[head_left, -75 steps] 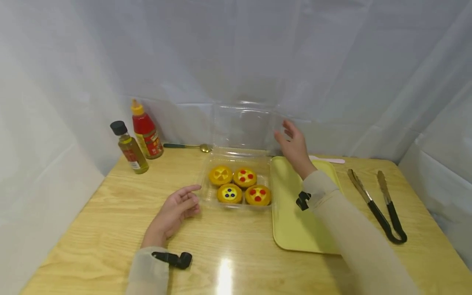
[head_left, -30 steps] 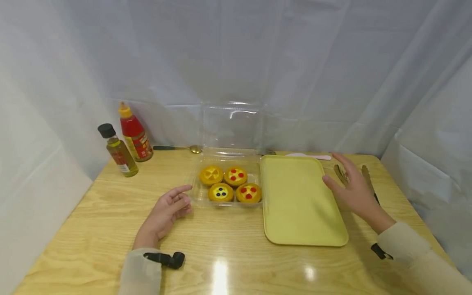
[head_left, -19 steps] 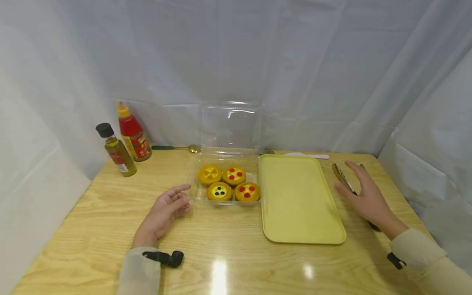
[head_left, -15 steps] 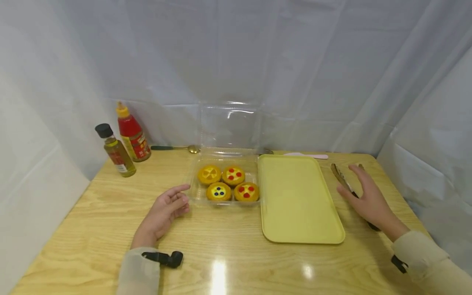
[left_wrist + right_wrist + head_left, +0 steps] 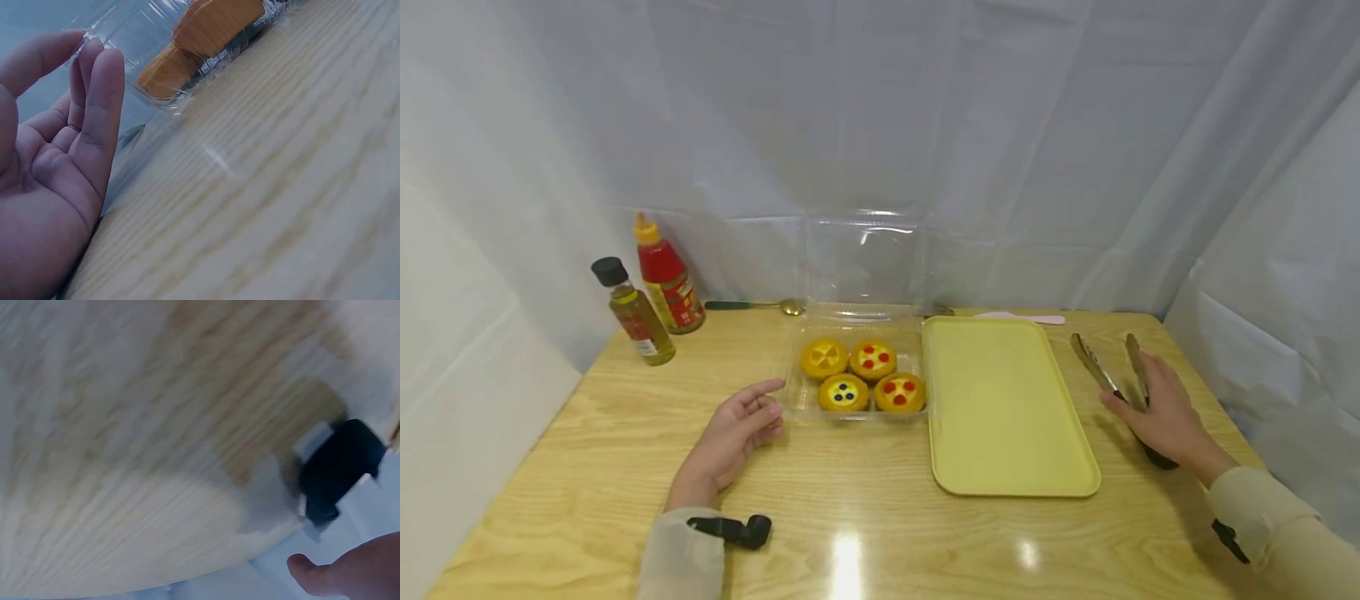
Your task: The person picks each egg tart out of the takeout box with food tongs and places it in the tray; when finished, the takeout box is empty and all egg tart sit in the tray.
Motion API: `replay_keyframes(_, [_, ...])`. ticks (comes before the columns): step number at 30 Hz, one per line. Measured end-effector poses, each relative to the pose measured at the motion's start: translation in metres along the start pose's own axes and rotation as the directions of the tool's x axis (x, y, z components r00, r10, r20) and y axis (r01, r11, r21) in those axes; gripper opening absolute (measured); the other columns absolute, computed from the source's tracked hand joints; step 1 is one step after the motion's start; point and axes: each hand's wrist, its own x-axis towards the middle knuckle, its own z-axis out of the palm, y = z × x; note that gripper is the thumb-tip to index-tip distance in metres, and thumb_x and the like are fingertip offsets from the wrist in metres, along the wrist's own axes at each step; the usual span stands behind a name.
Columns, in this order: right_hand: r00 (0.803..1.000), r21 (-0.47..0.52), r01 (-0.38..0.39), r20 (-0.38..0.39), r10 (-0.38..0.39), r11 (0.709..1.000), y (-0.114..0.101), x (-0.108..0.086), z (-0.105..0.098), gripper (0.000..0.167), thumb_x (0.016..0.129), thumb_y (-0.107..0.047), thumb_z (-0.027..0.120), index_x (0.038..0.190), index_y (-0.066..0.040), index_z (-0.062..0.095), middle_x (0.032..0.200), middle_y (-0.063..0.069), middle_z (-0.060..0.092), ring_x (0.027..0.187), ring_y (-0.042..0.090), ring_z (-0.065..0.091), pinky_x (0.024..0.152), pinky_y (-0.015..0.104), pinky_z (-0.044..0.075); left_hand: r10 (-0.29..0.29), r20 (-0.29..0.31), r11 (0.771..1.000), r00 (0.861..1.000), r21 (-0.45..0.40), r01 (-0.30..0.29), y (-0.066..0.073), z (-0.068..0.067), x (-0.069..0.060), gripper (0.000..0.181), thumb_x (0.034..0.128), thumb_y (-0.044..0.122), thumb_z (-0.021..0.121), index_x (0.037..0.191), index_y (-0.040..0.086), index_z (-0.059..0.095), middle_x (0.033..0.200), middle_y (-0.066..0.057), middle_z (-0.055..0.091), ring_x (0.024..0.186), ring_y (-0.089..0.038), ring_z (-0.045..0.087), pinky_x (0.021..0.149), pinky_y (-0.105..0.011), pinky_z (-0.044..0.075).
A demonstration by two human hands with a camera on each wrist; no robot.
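Observation:
In the head view, my left hand (image 5: 733,446) lies loosely curved at the left side of a clear plastic clamshell box (image 5: 857,416). Its index fingertip is at the box wall in the left wrist view, touching or nearly so. Several small tarts (image 5: 842,392) sit in the box, topped with red, blue or orange-yellow pieces; its lid stands up. My right hand (image 5: 1168,421) is over the metal tongs (image 5: 1090,360), thumb and fingers spread toward the two arms. The right wrist view shows the thumb apart from a black tongs handle (image 5: 340,465). My palm hides part of the tongs.
A yellow tray (image 5: 1011,417) lies between box and tongs. At the back left stand an oil bottle (image 5: 643,325) and a red sauce bottle (image 5: 672,287). A green-handled spoon (image 5: 737,305) and a pink-white utensil (image 5: 1037,318) lie along the curtain.
My right hand has moved from beside the box lid, rightward across the tray, and down to the tongs. The left hand keeps its place by the box. The view has shifted slightly.

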Motion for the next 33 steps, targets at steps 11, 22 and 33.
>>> replay_keyframes(11, [0.965,-0.019,-0.174,0.198,0.174,0.985,0.011,-0.004,0.002,0.102,0.098,-0.054,0.050,0.152,-0.003,-0.021,0.144,0.046,-0.024,0.131,0.065,-0.018,0.092,0.082,0.011,0.015,0.011,1.000,1.000,-0.003,-0.015,-0.001,0.005,0.002,0.056,0.0993,0.010,0.060,0.146,-0.008,0.033,0.097,-0.002,0.059,0.087,-0.012,0.062,0.083,-0.028,0.054])
replay_keyframes(22, [0.976,-0.138,-0.130,0.158,0.151,0.982,0.016,-0.005,0.009,0.095,0.102,-0.047,0.047,0.148,0.011,-0.013,0.131,0.056,0.013,0.120,0.075,0.010,0.089,0.079,0.021,0.009,0.005,1.000,1.000,-0.007,-0.009,0.001,0.005,0.001,0.056,0.0993,0.008,0.060,0.146,-0.008,0.034,0.097,-0.002,0.058,0.086,-0.011,0.062,0.082,-0.027,0.054])
replay_keyframes(33, [0.974,-0.121,-0.147,0.155,0.165,0.982,0.019,-0.002,0.014,0.088,0.104,-0.040,0.044,0.148,0.009,-0.014,0.133,0.056,0.022,0.114,0.070,0.033,0.087,0.074,0.034,0.008,0.004,1.000,1.000,-0.010,-0.008,0.001,0.001,-0.001,0.055,0.0992,0.007,0.060,0.145,-0.008,0.034,0.096,-0.001,0.058,0.086,-0.011,0.062,0.082,-0.027,0.054])
